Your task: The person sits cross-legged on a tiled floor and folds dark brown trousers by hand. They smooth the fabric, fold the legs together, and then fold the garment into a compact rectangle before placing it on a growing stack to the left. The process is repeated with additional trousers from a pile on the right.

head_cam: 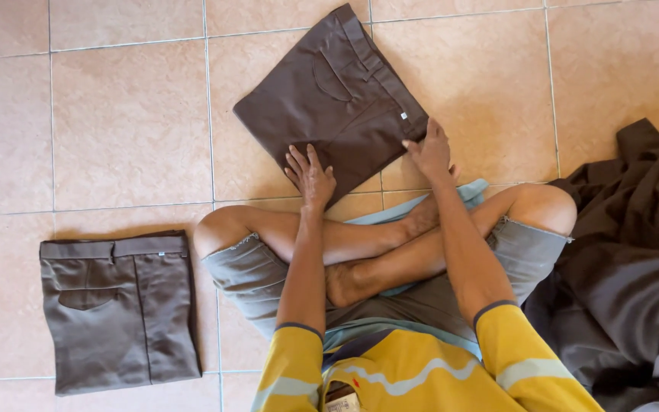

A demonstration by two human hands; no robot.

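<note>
Our left hand [310, 177] and right hand [429, 151] press flat, fingers spread, on the folded brown trousers [329, 99]; floor [131, 114] beneath.

Two folded pairs of trousers lie on the tiled floor [123, 114]. One is the dark brown pair [333, 95], far from the person and near the middle of the scene. The other is the grey-brown pair [120, 309], near and to the left. One loose heap of dark cloth [627, 267] sits at the right edge; how many garments it holds cannot be told. Two hands are in view, both the person's own: the left hand [310, 175] and the right hand [429, 149], each lying flat on the dark brown pair. That pair shows one back pocket, and so does the grey-brown pair.
</note>
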